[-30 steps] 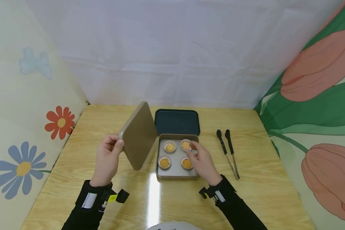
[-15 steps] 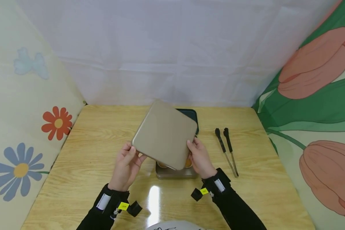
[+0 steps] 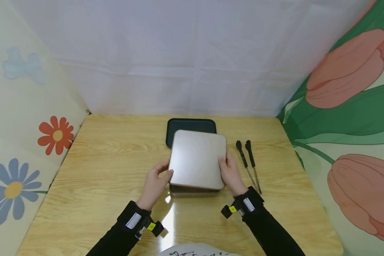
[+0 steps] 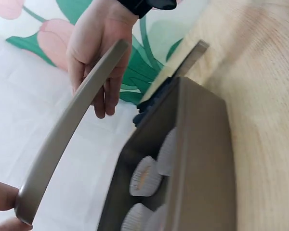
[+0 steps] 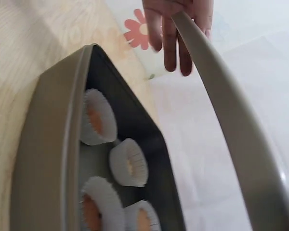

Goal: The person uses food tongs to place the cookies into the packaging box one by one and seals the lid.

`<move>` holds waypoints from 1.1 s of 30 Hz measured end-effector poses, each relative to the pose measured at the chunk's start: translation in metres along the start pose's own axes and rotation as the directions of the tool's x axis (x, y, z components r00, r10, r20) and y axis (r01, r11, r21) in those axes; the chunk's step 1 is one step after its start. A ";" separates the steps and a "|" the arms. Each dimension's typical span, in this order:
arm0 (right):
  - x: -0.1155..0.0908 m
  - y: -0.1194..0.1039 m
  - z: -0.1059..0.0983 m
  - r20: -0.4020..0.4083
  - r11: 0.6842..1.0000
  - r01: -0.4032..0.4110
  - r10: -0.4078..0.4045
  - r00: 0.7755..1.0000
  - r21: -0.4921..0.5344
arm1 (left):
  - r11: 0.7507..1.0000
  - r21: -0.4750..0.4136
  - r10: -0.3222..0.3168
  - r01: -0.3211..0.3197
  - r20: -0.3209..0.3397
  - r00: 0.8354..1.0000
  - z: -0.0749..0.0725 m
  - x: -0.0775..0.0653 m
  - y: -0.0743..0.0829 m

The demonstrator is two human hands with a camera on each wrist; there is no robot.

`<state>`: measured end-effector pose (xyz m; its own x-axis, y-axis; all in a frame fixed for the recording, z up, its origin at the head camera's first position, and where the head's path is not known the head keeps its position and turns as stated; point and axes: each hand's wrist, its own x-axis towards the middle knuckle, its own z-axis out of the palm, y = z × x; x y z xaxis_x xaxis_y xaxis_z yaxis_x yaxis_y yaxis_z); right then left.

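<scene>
A flat, rounded-corner metal tin lid (image 3: pixel 198 160) lies level, slightly turned, close above the open tin (image 3: pixel 193 194). My left hand (image 3: pixel 153 185) pinches the lid's left edge, thumb on top. At its right edge my right hand (image 3: pixel 232 174) grips, thumb also on top. Both wrist views show a gap between the lid and the tin. Inside the tin stand several small pastries in white paper cups (image 5: pixel 128 162), hidden in the head view by the lid.
A dark tray (image 3: pixel 192 124) lies behind the tin, partly covered by the lid. Tongs (image 3: pixel 251 155) with black ends lie to the right on the wooden table (image 3: pixel 115 153). A white cloth (image 3: pixel 192 53) hangs behind.
The right hand has left the pastries and taken hold of the lid. From upright at the left, the lid has swung right and flattened over the tin.
</scene>
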<state>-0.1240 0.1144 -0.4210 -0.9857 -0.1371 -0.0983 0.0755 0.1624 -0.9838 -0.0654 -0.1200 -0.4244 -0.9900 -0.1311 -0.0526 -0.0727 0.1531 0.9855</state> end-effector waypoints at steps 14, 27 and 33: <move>0.013 0.041 0.006 0.014 0.956 -0.229 0.235 0.972 -0.182 | 0.984 0.157 -0.076 0.081 -0.040 0.996 0.009 -0.007 -0.036; 0.016 0.055 0.011 0.021 0.949 -0.254 0.263 0.965 -0.187 | 0.969 0.198 -0.139 0.148 -0.055 0.989 0.008 -0.004 -0.045; 0.019 0.054 0.014 0.028 0.946 -0.256 0.266 0.963 -0.197 | 0.963 0.219 -0.141 0.155 -0.077 0.987 0.007 -0.002 -0.047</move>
<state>-0.1367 0.1070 -0.4778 -0.9252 -0.1165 -0.3611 0.2940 0.3813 -0.8765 -0.0610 -0.1202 -0.4712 -0.9575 -0.2261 -0.1790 -0.2501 0.3420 0.9058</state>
